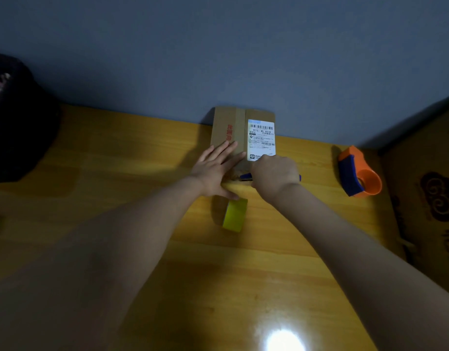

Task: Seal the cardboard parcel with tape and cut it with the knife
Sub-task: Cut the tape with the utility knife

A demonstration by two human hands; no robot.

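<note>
A flat cardboard parcel (228, 122) with a white shipping label lies on the wooden table against the wall. My left hand (216, 168) presses flat on the parcel's near left part, fingers spread. My right hand (275, 177) is closed around a blue knife (245, 177) at the parcel's near edge; only the knife's blue ends show past my fist. A yellow roll of tape (235, 215) stands on the table just in front of the parcel, below my left hand.
An orange and blue tape dispenser (357, 173) sits at the right on the wooden table (117, 153). A large cardboard box (431, 188) stands at the far right. A dark bag or bin (18, 122) is at the far left. The grey wall runs behind.
</note>
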